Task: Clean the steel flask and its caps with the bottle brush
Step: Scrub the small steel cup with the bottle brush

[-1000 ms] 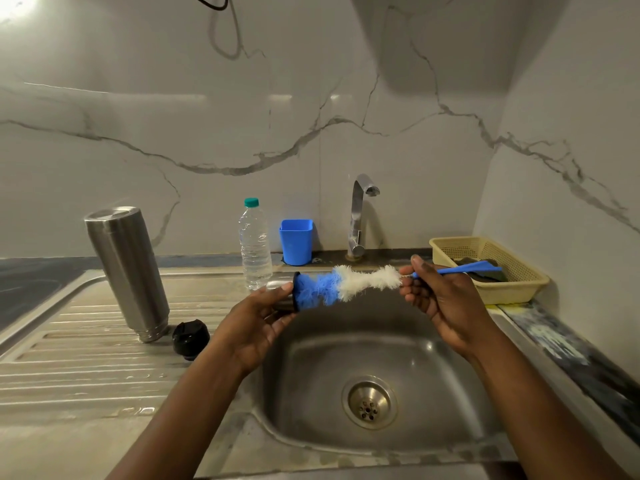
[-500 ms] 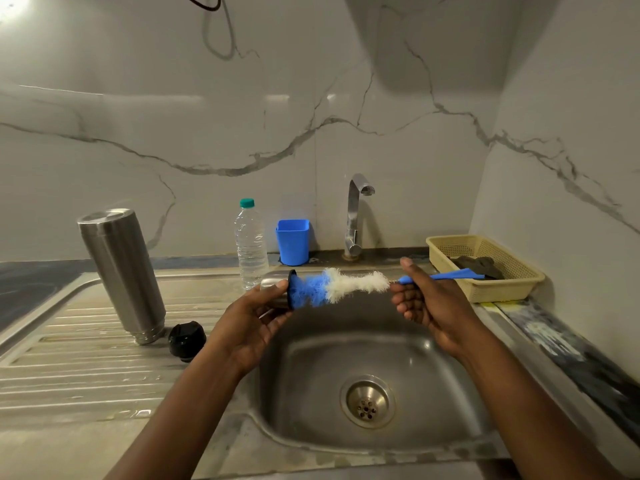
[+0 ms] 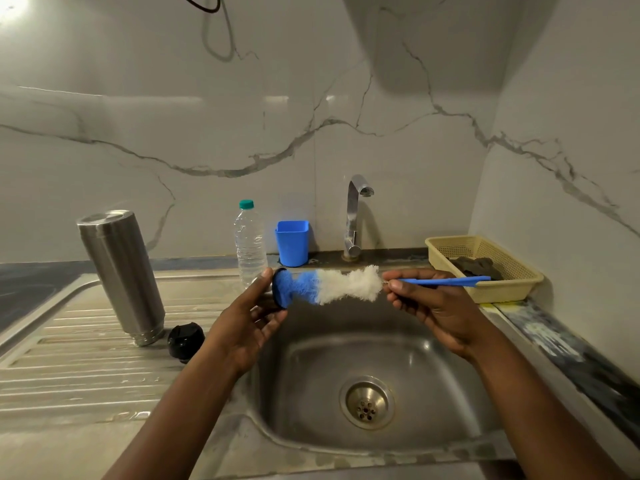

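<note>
Hands meet over the sink (image 3: 433, 368): left hand (image 3: 249, 317) grips a cap (image 3: 276, 289) steady, right hand (image 3: 427, 301) pinches the bottle brush (image 3: 346, 284) scrubbing it.

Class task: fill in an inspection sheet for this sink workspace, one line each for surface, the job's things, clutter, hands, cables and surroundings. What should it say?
Surface: steel drainboard and sink basin; no running water seen.
Job's things: steel flask stands threaded end down on the drainboard, black cap beside it; bottle brush has its blue end in the steel cap, above the basin.
Clutter: plastic bottle, blue cup, yellow basket holding something dark.
Hands: left hand holds the steel cap; right hand pinches the brush handle in its fingers.
Cables: dark loop at the wall's top edge.
Surroundings: marbled wall, tap behind the basin.
</note>
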Tool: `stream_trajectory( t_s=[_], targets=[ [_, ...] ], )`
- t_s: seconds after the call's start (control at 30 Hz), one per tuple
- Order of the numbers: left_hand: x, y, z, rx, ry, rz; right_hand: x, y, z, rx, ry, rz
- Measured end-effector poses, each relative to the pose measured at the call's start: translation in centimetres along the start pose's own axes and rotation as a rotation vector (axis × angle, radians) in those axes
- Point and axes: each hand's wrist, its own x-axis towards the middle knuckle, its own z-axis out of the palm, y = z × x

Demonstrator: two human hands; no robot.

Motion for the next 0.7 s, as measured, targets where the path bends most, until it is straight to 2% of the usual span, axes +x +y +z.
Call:
stream_trajectory(
  t_s=[0.17, 0.43, 0.6, 0.7],
  targets=[
    [0.29, -0.1, -0.3, 0.015, -0.034, -0.003, 0.27, 0.79, 0.56, -0.073, 0.073, -0.046],
    [-0.07, -0.04, -0.12, 0.029, -0.095, 0.041, 0.77, 0.57, 0.22, -0.13, 0.321, -0.046],
    [-0.01, -0.13, -0.03, 0.011, -0.068, 0.037, 0.67, 0.54, 0.12, -0.092, 0.276, -0.028],
    [-0.13, -0.47, 0.16, 0.018, -0.094, 0.021, 0.44, 0.39, 0.32, -0.007, 0.183, -0.033]
  ],
)
